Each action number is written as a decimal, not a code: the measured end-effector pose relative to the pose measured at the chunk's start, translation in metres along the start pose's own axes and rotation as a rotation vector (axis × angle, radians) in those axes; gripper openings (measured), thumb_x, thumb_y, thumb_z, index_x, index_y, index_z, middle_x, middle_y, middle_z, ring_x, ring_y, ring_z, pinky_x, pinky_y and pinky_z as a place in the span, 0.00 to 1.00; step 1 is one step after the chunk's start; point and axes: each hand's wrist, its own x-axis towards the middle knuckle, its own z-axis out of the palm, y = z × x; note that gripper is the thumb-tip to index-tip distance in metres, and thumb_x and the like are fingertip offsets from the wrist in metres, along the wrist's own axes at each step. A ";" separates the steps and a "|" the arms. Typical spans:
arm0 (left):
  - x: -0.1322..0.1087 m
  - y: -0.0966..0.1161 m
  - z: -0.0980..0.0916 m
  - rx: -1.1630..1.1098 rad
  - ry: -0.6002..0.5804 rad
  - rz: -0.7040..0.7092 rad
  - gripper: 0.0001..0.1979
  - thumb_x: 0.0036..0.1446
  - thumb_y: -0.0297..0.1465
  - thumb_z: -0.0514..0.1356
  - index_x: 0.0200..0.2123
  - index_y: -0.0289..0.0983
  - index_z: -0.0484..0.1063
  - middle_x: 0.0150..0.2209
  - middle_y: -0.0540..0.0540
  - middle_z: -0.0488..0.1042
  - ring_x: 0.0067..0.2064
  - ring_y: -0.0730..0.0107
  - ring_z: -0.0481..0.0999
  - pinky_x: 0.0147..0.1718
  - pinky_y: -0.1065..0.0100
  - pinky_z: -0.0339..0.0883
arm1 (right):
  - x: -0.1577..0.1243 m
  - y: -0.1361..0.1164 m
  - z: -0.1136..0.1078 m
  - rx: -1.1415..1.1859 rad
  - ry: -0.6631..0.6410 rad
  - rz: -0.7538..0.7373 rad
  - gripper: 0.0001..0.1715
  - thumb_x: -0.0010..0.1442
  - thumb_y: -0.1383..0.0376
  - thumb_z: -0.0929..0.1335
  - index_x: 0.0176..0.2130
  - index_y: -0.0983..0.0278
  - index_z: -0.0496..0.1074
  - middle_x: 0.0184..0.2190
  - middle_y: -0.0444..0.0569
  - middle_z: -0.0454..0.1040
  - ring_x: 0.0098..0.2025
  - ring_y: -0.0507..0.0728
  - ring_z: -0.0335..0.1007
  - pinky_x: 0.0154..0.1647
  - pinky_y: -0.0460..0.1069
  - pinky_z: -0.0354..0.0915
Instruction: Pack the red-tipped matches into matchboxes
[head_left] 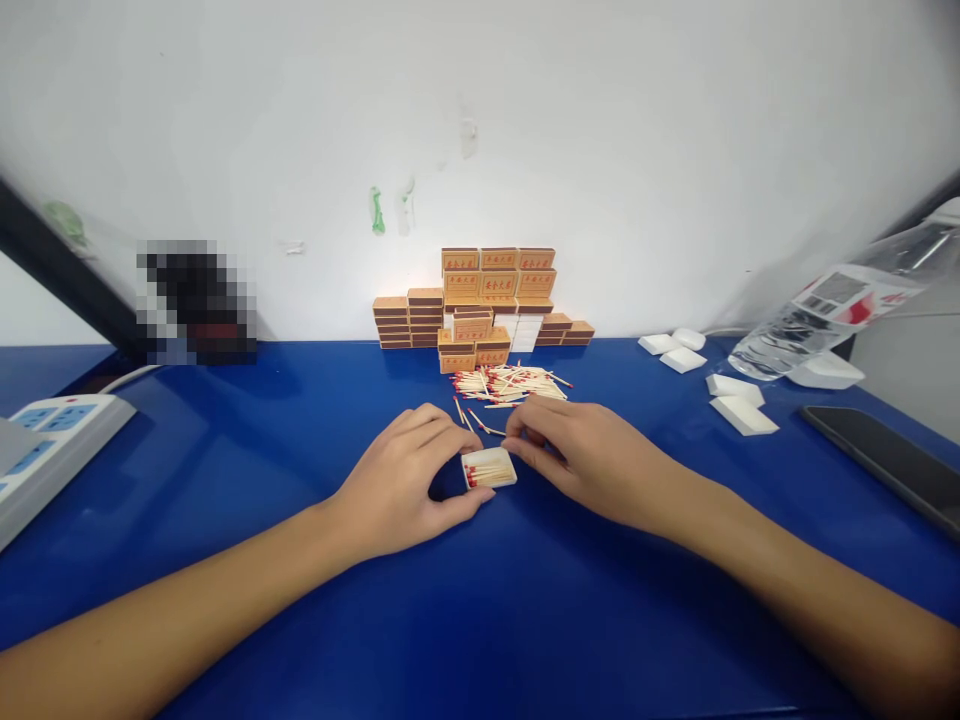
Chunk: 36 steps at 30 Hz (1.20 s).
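A small white matchbox tray [484, 455] sits on the blue table in front of me, with red-tipped matches [491, 474] lying in it. My left hand [409, 482] grips the tray from the left, fingers at its far edge and thumb at its near edge. My right hand [577, 452] is at the tray's upper right corner, thumb and fingers drawn together in a pinch; whatever they hold, if anything, is hidden. Just beyond both hands is a loose pile of matches [514, 384], and a few single matches [480, 420] are scattered between pile and tray.
Stacked matchboxes [499, 285] stand against the white wall. White empty-looking trays [742, 412], a tilted water bottle [832, 300] and a phone [892, 460] are on the right. A power strip [90, 450] lies at the left edge, near a pixelated dark object [199, 305].
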 end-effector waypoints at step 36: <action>-0.004 0.000 0.003 0.031 0.087 -0.035 0.17 0.59 0.38 0.71 0.47 0.39 0.73 0.41 0.47 0.80 0.44 0.59 0.76 0.44 0.56 0.70 | 0.024 -0.001 0.009 0.147 0.074 0.125 0.09 0.74 0.65 0.64 0.39 0.63 0.69 0.40 0.51 0.73 0.41 0.58 0.69 0.43 0.52 0.64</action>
